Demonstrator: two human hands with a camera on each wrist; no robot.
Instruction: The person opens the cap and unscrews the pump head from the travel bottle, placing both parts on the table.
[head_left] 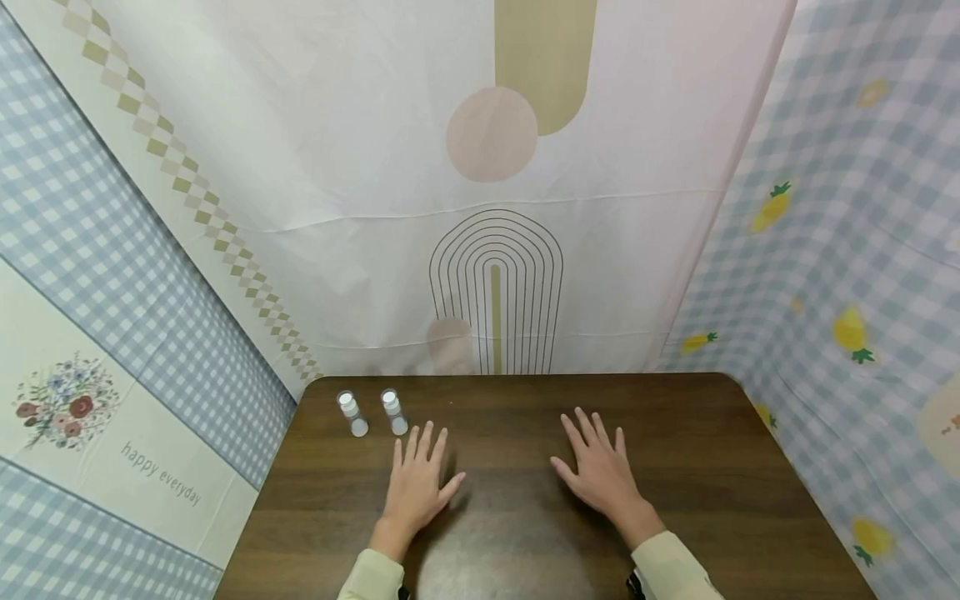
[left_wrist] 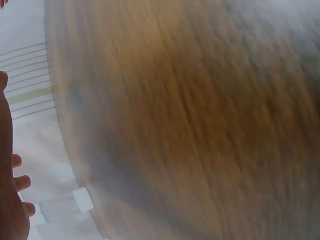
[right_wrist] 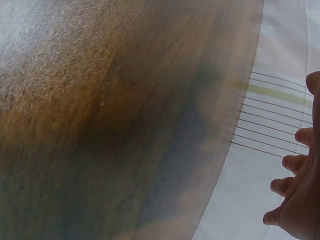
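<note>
Two small clear containers stand at the table's back left, the left container [head_left: 352, 414] and the right container [head_left: 394, 412], each with a white part at both ends. My left hand [head_left: 417, 487] is palm down over the table with its fingers spread, fingertips close to the right container. Further right, my right hand [head_left: 600, 471] is also palm down with spread fingers, nothing held. In the left wrist view a clear container [left_wrist: 62, 206] with a white end shows beyond the fingertips. The right wrist view has the right hand's fingers [right_wrist: 294, 163] at its edge.
Both hands are over a dark brown wooden table [head_left: 517, 533]. Behind it hangs a white cloth [head_left: 360, 283] with arches printed on it. Blue checked cloths close off the left side [head_left: 172, 275] and the right side [head_left: 817, 250].
</note>
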